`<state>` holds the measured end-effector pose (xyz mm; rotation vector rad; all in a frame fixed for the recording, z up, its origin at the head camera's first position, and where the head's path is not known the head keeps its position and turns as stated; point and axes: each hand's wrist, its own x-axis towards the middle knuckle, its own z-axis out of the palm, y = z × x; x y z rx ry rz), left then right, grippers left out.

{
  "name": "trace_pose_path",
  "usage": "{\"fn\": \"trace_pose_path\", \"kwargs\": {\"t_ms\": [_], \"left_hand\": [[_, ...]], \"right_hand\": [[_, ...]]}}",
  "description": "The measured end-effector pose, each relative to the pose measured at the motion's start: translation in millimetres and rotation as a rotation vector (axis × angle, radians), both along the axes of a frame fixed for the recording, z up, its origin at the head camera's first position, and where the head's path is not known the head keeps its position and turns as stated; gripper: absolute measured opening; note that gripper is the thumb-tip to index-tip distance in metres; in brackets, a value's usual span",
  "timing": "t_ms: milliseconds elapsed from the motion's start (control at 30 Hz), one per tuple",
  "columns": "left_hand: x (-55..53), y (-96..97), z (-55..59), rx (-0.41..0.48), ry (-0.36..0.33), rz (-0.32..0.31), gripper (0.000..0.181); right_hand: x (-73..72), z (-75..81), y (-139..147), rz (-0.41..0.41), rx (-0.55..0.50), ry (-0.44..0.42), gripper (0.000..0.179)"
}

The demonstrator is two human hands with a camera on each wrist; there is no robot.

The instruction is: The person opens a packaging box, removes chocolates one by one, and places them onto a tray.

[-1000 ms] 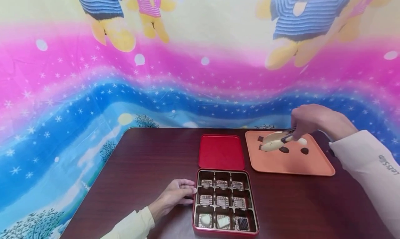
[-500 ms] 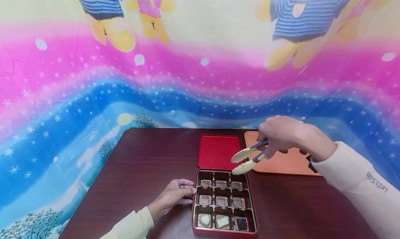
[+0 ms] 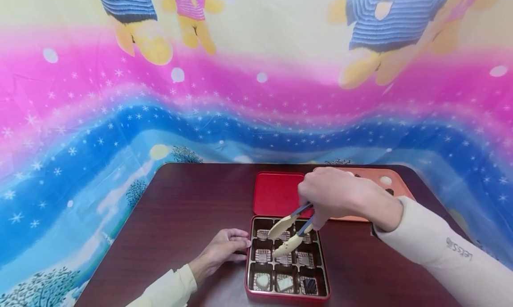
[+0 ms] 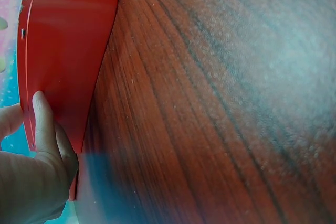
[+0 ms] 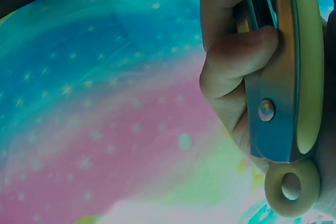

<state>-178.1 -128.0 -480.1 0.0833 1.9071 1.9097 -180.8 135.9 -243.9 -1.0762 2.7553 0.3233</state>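
Observation:
My right hand grips a pair of tongs with cream tips; their handles show in the right wrist view. The tips hang apart over the back and middle rows of a red chocolate tin, with nothing seen between them. The front row of its divided insert holds a white rounded chocolate, a white rectangular one and a dark square one. My left hand rests with its fingers against the tin's left side.
Behind the tin lies its red lid. An orange tray at the back right, partly hidden by the right arm, bears a white piece and some dark ones. Everything stands on a dark wooden table before a printed cloth.
My right hand has brought the tongs from above the orange tray leftward and toward me, over the tin. The left hand stays against the tin.

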Motion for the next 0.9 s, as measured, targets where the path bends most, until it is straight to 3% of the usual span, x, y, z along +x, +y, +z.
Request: {"fn": "trace_pose_path", "kwargs": {"t_ms": [433, 667, 900], "left_hand": [[-0.8, 0.6, -1.6, -0.008, 0.000, 0.005, 0.047], [-1.1, 0.7, -1.7, -0.013, 0.001, 0.006, 0.046], [-0.4, 0.6, -0.7, -0.008, 0.004, 0.004, 0.047]], "right_hand": [[13.0, -17.8, -37.3, 0.030, 0.078, -0.030, 0.024], [18.2, -30.5, -51.4, 0.102, 0.167, 0.073, 0.040], [22.7, -39.3, -63.1, 0.124, 0.232, 0.122, 0.043]]}}
